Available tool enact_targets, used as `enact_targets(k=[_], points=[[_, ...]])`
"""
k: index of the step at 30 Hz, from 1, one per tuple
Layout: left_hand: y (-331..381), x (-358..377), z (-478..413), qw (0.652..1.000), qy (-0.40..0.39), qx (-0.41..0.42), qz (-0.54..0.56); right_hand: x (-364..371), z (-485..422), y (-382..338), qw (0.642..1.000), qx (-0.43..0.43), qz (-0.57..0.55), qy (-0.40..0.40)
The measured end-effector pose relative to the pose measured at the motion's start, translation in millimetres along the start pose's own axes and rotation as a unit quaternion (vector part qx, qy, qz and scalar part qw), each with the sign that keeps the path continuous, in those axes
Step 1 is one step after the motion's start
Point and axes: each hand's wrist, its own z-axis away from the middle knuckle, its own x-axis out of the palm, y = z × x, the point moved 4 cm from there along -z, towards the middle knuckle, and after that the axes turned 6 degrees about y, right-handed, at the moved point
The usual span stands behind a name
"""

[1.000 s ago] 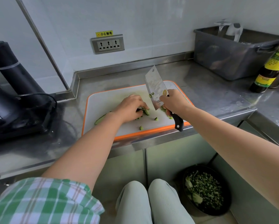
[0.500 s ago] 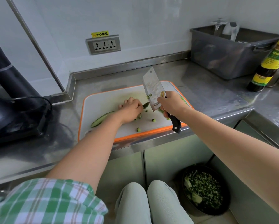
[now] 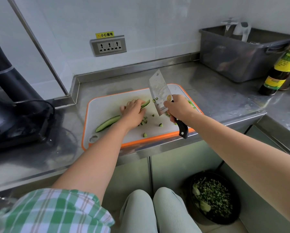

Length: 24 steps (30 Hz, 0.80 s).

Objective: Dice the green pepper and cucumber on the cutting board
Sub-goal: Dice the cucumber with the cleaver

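A white cutting board with an orange rim (image 3: 107, 105) lies on the steel counter. My left hand (image 3: 134, 112) holds a long cucumber strip (image 3: 107, 123) down on the board; the strip's dark tip (image 3: 146, 104) pokes out past my fingers. Small cucumber dice (image 3: 145, 135) are scattered in front of that hand. My right hand (image 3: 177, 107) grips the black handle of a cleaver (image 3: 158, 93), whose blade is raised off the board and tilted, with a cucumber bit stuck to it. Green pepper pieces (image 3: 192, 105) show behind my right hand.
A black appliance with a cable (image 3: 15, 105) stands at the left. A grey plastic tub (image 3: 241, 52) and a dark sauce bottle (image 3: 280, 69) stand at the back right. A black bin of green scraps (image 3: 213, 197) sits on the floor by my knees.
My left hand slid the cucumber strip forward and to the right, so more of its tip shows. The cleaver stayed lifted in my right hand.
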Motion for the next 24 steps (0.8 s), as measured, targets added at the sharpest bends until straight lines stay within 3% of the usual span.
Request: enact_targets(k=[9,17,24], points=[[-1,-19,6,0.994,0.098,-0.038,-0.001,3,9,-7,1.0,0.0,0.006,-0.012],[-2,-24,14,0.995,0.088,-0.031,-0.029,3,14,-6,1.0,0.008,-0.009,-0.017],[-28,-52,32,0.97,0.198,-0.135,0.037,18,35,-18,0.997,0.019,-0.026,-0.067]])
